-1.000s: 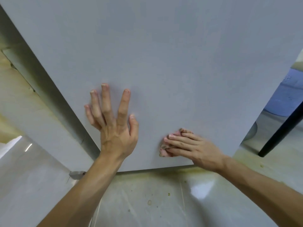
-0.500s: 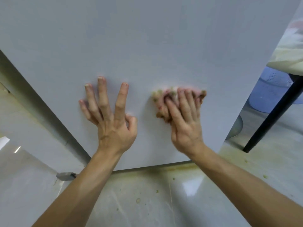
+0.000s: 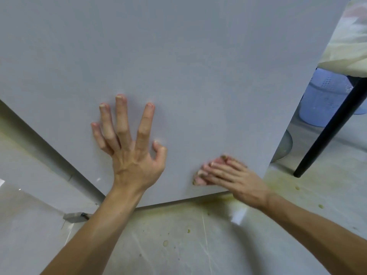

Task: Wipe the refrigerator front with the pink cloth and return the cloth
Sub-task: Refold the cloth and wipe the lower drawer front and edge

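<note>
**Pink cloth pressed low on the fridge door**

I see the refrigerator front (image 3: 178, 56) as one big flat sheet, pale grey, smooth and a little dull. The pink cloth (image 3: 218, 160) sits near the bottom right corner of it, squashed into a small soft lump with dirty brown bits at its edges. Most of it hides under the right hand (image 3: 234, 177). The part I can see runs on a slant, from low left to high right. The right hand lies flat on it, fingers straight and close together, pointing left, pushing it onto the door. The left hand (image 3: 135, 155) rests on the bare door beside it, fingers spread wide and pointing up, holding nothing. The floor (image 3: 178, 245) is shiny and pale with yellow stains. A thin black leg (image 3: 333, 124) stands at the right, by a blue basket (image 3: 321, 100) with little holes.
</note>
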